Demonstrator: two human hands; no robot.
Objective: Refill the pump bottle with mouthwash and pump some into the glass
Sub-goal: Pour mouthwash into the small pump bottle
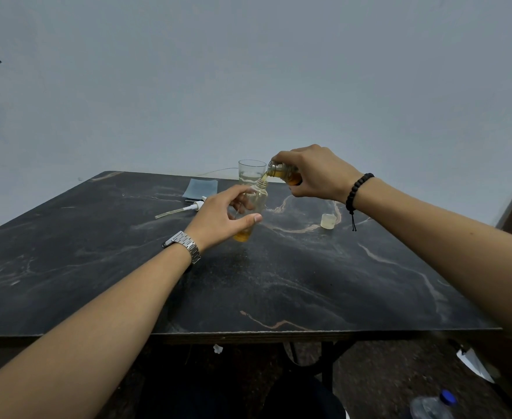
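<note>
Pouring steadily: my right hand [315,173] clasps the tilted refill [283,173] over the table [279,282], lip just above the neck of the bottle [256,204] my left hand [218,220] wraps upright; I'd keep the stream thin, glass [251,170] waiting behind

Plain room, likely home; exact kind unclear. Bare pale wall [248,71] behind. Dark marble-pattern table [279,282] on black metal legs [327,361]. Household items on top: glass [250,170], folded blue cloth [200,189]. Dark floor [385,382] with paper scraps [218,348], water bottle [433,405].
</note>
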